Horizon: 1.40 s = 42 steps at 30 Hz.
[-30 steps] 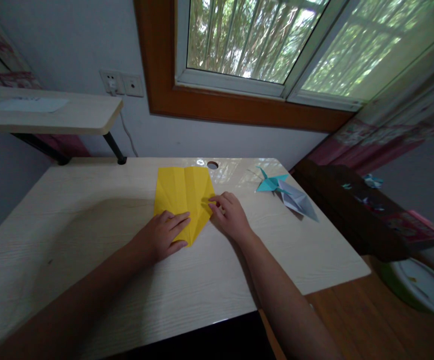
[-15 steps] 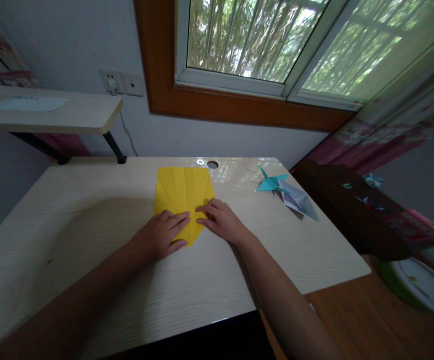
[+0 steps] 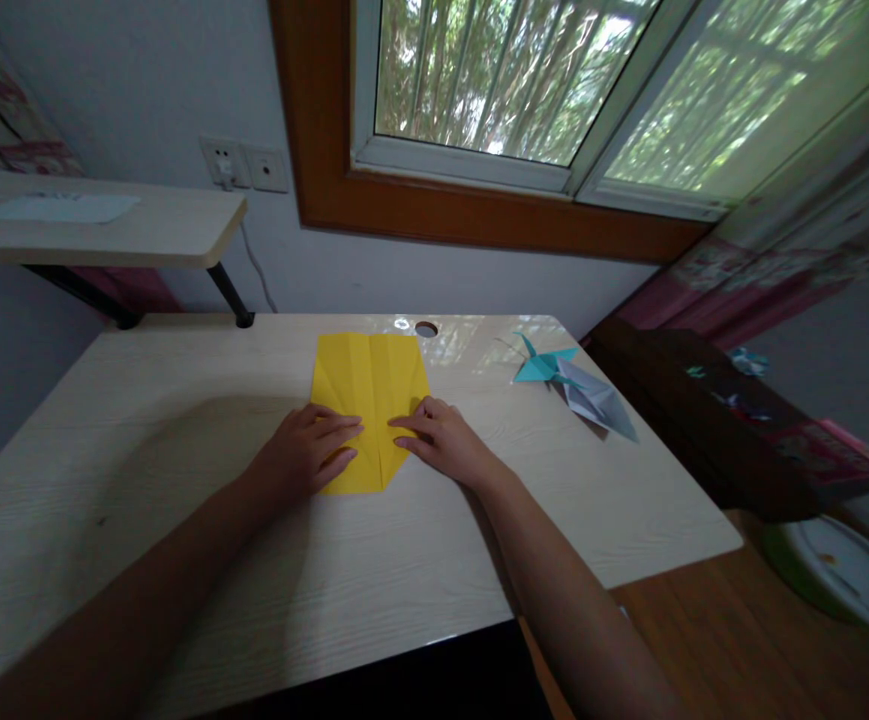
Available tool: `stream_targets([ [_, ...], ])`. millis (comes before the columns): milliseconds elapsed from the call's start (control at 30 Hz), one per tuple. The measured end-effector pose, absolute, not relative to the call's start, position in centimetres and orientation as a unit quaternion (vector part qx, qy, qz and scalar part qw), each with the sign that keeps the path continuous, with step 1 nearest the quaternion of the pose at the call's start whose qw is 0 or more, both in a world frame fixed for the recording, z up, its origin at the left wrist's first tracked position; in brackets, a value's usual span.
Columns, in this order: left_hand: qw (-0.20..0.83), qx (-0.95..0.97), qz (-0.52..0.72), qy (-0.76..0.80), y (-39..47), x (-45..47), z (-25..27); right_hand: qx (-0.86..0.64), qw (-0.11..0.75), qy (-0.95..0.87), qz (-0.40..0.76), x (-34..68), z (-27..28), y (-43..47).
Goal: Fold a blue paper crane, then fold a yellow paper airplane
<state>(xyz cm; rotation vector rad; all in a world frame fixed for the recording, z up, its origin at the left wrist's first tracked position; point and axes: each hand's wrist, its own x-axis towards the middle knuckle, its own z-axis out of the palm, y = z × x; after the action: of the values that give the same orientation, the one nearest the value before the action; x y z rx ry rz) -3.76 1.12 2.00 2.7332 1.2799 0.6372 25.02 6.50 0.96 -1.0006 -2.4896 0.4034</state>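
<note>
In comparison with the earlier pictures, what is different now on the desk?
The left hand has slid to the left on the yellow paper, showing more of its near edge. The right hand has moved left, inward from the paper's right edge. The paper, the blue bird and the grey folded paper stayed in place.

"Left grip (image 3: 306, 450)?"
"Bare. Slim, tapering fingers (image 3: 336, 424); nails too small to read."
"Right grip (image 3: 445, 438)?"
"Bare too, rounded knuckles, same slim build."
"Arms?"
"Left forearm (image 3: 164, 600) and right forearm (image 3: 554, 580) both bare, smooth, widening toward the frame edges. Left one's a bit soft."
"Clothing?"
"Plain black patch (image 3: 396, 675), bottom edge. Might be clothes, can't tell."
</note>
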Motion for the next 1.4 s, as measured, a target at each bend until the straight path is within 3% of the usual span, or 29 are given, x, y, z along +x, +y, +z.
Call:
stream_targets([
  [267, 0.012, 0.763, 0.326, 0.558, 2.2, -5.6, 2.6, -0.359, 0.207, -0.897, 0.156, 25.0, 1.0, 6.5],
  [500, 0.046, 0.688, 0.335, 0.642, 1.9, -5.8, 2.7, -0.36, 0.209, -0.895, 0.158, 25.1, 0.9, 6.6],
  [1167, 0.147, 0.717, 0.5, 0.463, 0.0, -5.0, 3.4, -0.364, 0.203, -0.896, 0.152, 25.0, 1.2, 6.5],
  [1400, 0.101, 0.797, 0.449, 0.392, 0.5, -4.9, 3.1, -0.364, 0.203, -0.897, 0.147, 25.0, 1.0, 6.6],
])
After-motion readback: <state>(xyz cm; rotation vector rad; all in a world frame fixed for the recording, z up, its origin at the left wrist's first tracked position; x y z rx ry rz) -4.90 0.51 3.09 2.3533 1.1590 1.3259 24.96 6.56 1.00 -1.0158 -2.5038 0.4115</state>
